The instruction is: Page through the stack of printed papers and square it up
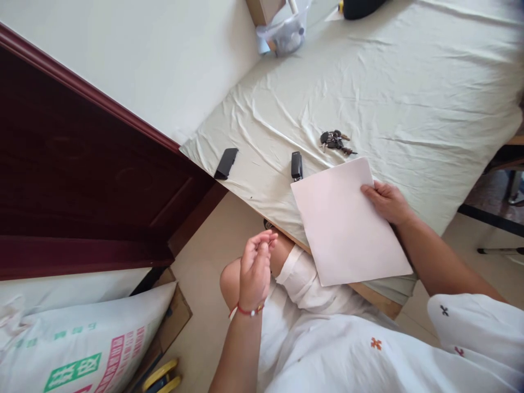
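Observation:
My right hand [388,202] grips a blank white sheet of paper [352,224] by its right edge, thumb on top; whether it is one sheet or a stack I cannot tell. The paper tilts across the front edge of the table, over my lap. My left hand [256,267], a red beaded bracelet at its wrist, hovers above my knee, apart from the paper. Its thumb and fingers are curled together, and what is between them, if anything, is too small to make out. Just past the paper's upper left corner lies a black stapler [296,165].
A bunch of keys [335,141] and a black flat-sided object [226,164] lie on the cloth-covered table [409,103]. At the back is a clear plastic container [286,35]. Dark red wooden panelling [82,153] and a large printed sack [94,338] are at the left.

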Tool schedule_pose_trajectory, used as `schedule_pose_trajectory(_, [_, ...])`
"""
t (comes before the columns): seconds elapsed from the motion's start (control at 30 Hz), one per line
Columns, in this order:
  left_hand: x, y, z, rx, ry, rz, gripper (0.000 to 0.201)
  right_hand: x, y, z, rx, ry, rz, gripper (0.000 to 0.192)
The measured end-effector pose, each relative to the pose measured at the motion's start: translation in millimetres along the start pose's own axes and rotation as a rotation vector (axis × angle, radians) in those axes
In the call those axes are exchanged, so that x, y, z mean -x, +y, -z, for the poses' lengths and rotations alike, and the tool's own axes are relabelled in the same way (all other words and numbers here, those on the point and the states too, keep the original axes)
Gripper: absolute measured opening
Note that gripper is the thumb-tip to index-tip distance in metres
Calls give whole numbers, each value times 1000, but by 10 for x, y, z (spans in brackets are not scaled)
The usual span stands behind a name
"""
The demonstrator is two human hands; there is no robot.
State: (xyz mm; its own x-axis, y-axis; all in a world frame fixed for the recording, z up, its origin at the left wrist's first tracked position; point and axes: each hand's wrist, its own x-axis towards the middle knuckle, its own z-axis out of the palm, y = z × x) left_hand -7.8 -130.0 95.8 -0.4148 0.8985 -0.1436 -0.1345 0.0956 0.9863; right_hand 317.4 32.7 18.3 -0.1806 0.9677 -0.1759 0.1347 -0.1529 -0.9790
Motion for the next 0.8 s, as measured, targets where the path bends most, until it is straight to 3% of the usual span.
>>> schedule_pose_trajectory(0.13, [-550, -129, -425, -15, -46, -63, 50, 44, -54, -18, -171, -56, -84, 45])
schedule_pose_trajectory(0.3, [-967, -417, -731, 73, -240, 114, 69, 75, -99, -24, -250, -37, -115, 44])
schedule_pose_trajectory(0.47, [-1059, -617, -664, -37, -536, 189, 52, 100, -121, -12, -202, 24, -121, 46])
schedule_pose_trajectory(0.67, [-1159, -695, -558, -131, -571, 186, 48, 80, -85, 10, -162, 15, -164, 50])
schedule_pose_trajectory(0.8, [-1137, -668, -590, -74, -524, 177, 48, 76, -100, 13, -165, 68, -172, 46])
